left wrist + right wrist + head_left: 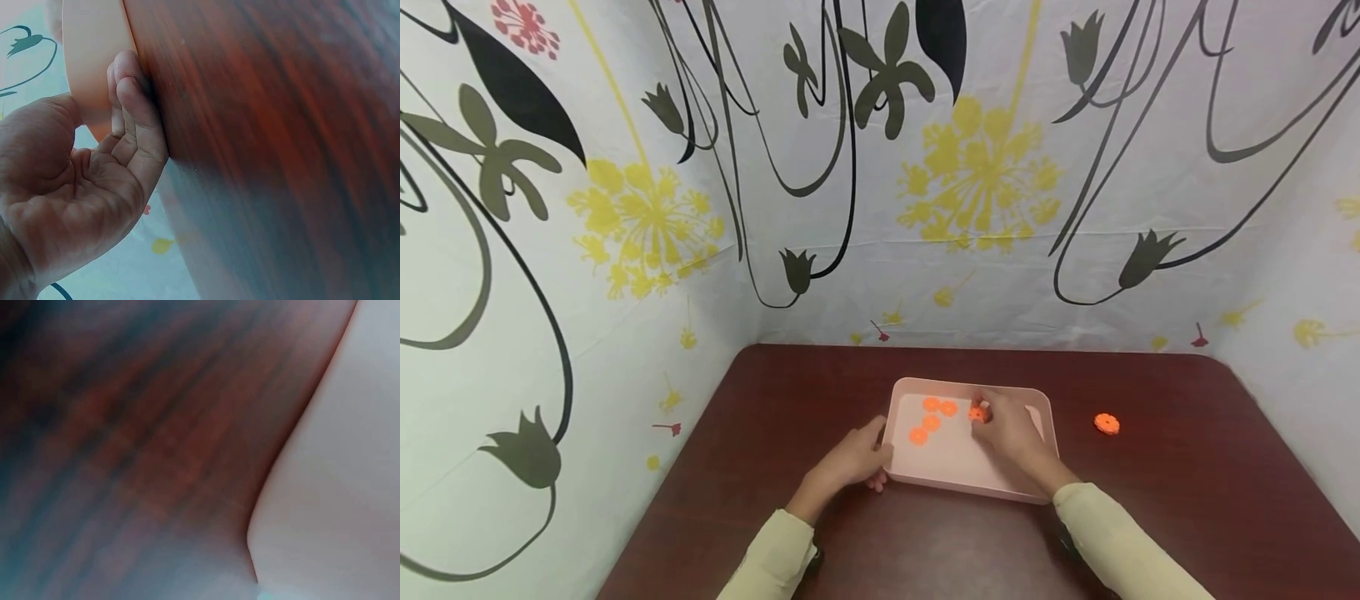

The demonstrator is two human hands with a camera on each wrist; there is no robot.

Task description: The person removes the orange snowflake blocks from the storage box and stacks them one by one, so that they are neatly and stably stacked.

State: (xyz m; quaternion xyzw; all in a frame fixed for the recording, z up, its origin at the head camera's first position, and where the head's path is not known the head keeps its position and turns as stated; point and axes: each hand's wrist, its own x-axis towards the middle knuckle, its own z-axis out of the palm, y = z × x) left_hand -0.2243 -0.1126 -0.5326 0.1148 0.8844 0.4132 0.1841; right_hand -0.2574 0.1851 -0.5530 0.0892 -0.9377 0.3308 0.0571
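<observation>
A pink rectangular tray (955,482) lies on the table. Inside it, toward the left, are several flat orange flower-shaped pieces (918,436). My left hand (853,457) grips the tray's left edge. In the left wrist view, the thumb of that left hand (87,181) lies against the tray wall (97,50) and its fingers bend along the outer side near the tabletop. Over the tray, my right hand (1017,432) pinches another orange piece (977,413) between thumb and fingers, which partly cover it. The right wrist view contains no hand, only blurred tabletop and a pale tray wall (337,487).
One more orange piece (1107,424), or a small stack, lies on the dark wooden table (1180,500) to the right of the tray. Pale walls covered with flower-print cloth (880,208) stand along the table's back and sides.
</observation>
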